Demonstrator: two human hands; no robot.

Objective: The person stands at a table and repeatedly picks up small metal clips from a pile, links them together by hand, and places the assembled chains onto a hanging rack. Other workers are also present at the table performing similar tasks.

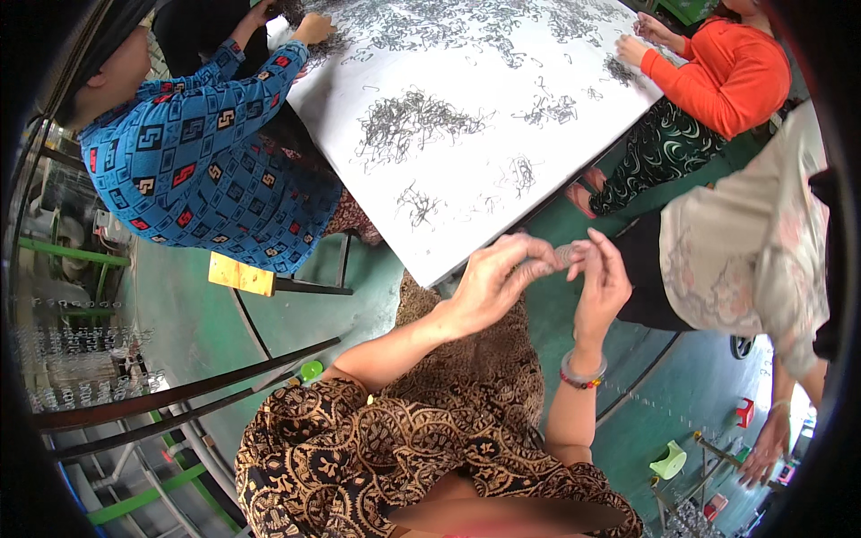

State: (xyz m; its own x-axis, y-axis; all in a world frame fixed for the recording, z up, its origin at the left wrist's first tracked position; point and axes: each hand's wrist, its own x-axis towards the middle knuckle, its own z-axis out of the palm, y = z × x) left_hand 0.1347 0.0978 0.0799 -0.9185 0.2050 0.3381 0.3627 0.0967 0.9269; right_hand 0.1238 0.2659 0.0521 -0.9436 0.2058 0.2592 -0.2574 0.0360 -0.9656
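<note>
In front of my body, just off the table's near corner, my left hand (493, 280) has its thumb and fingers closed in a pinch. A small grey ringed piece or bundle (564, 256) sits at its fingertips, blurred, so its kind is not clear. My right hand (603, 280) meets it from the other side, with thumb and fingertips on the same grey thing and one finger raised. On the white table (421, 247) lie loose piles of small dark bent wire-like pieces, the largest pile (417, 121) near the middle and a smaller pile (417, 206) towards the near corner.
A person in a blue patterned top (193, 161) sits at the table's left side. Another in an orange top (726, 76) works at the right. Close on my right stands a person in a pale top (731, 238). A wooden stool (242, 274) and dark metal rails (188, 384) are at left.
</note>
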